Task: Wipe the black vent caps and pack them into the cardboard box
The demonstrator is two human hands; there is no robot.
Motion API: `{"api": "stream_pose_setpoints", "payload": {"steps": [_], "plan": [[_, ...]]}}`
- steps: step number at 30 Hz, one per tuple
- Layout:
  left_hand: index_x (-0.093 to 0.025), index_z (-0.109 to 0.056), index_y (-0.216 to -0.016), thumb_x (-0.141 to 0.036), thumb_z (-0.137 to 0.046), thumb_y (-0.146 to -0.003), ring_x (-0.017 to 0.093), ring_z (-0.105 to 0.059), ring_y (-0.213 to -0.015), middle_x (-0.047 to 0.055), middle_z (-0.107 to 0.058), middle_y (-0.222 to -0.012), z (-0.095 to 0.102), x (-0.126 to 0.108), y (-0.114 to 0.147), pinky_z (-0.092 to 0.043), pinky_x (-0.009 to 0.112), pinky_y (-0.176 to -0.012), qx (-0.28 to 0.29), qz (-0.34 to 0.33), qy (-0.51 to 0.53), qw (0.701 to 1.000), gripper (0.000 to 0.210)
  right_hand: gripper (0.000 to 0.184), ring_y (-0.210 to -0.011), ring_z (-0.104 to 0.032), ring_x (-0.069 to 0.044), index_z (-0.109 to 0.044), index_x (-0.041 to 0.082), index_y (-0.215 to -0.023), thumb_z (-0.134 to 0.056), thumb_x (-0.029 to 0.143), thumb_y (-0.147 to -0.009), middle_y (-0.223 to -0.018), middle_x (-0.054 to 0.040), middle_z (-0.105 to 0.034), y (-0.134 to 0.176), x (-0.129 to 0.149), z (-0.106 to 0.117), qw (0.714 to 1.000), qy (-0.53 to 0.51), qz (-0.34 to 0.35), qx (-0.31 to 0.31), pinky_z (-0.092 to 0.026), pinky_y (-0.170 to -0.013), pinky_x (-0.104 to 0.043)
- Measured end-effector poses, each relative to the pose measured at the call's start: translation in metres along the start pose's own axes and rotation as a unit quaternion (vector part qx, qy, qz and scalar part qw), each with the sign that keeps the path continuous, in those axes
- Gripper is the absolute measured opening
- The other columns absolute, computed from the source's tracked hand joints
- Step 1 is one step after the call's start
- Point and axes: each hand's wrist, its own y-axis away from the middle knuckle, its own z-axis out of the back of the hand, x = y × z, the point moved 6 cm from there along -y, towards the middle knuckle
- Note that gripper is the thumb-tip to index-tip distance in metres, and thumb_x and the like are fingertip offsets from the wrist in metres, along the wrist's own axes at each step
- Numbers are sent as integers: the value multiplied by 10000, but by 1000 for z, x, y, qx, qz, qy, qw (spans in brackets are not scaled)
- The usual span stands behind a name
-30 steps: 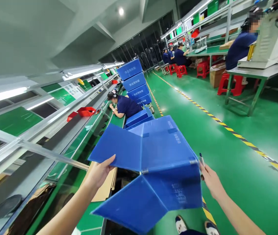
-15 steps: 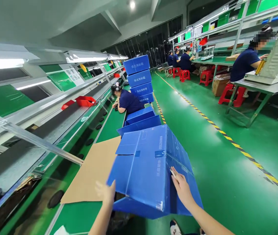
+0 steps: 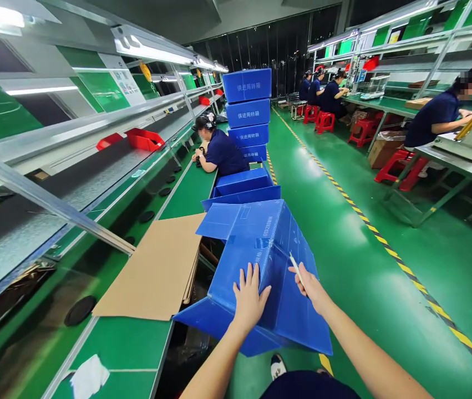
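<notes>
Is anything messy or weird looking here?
A crumpled white cloth or tissue lies loose on the green bench, looking messy. The blue box under the left hand has flaps jutting out at different angles, so it looks lopsided. I see nothing spilled.

Both arms [image 3: 220,357] reach forward.
The left grip [image 3: 249,305] is palm down, fingers [image 3: 256,277] spread; the right grip [image 3: 308,285] curls in.

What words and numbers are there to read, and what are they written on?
"俱进周转箱": on the stacked blue boxes; the lowest one's is harder to read.
"X280MM": sideways on the big blue box in front; whatever comes before the X is unclear.
More characters on that big box: too blurred to read.
White sheet, upper left: print too small.
</notes>
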Motion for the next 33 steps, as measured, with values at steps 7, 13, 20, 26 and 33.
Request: {"api": "stream_pose_setpoints", "payload": {"steps": [7,13,20,26,33], "plan": [[-258,-179,-1568,-513,-378,-955,382,-85,-1522,87,-138,-1659,3,6,-13,-195,664,-1162,-12,-3,17,1000,694,509,-774,-627,-164,-635,190,-1190,-693,485,-779,-974,-71,-666,5,15,22,995,-81,-4,57,-528,-691,-304],[-279,-164,-1568,-540,-382,-958,354,-97,-1526,71,-155,-1656,6,4,-11,-212,655,-1169,-7,3,18,1000,698,476,-580,-583,-154,-625,191,-965,-448,629,-911,-753,-34,-668,-19,36,32,973,191,126,37,-453,-560,-284],[-356,-157,-1557,-528,-409,-967,333,-202,-1508,41,-233,-1638,12,-8,-5,-279,655,-1144,-20,112,-43,993,665,458,-655,-616,-198,-598,243,-919,-322,603,-979,-786,-43,-675,-63,59,18,893,328,298,80,-424,-608,-297],[-402,-195,-1539,-529,-441,-960,325,-230,-1501,38,-274,-1627,13,-17,3,-247,688,-1141,-42,175,-30,983,642,548,-676,-620,-201,-658,211,-1114,-213,518,-1027,-824,-89,-672,-83,55,2,843,360,381,123,-386,-566,-283],[-385,-228,-1535,-536,-441,-961,304,-243,-1499,66,-288,-1623,13,-15,6,-231,665,-1154,-52,193,-31,979,631,545,-703,-629,-203,-624,176,-1260,-192,435,-1053,-834,-107,-670,-82,39,6,819,381,406,138,-394,-571,-286]]}}
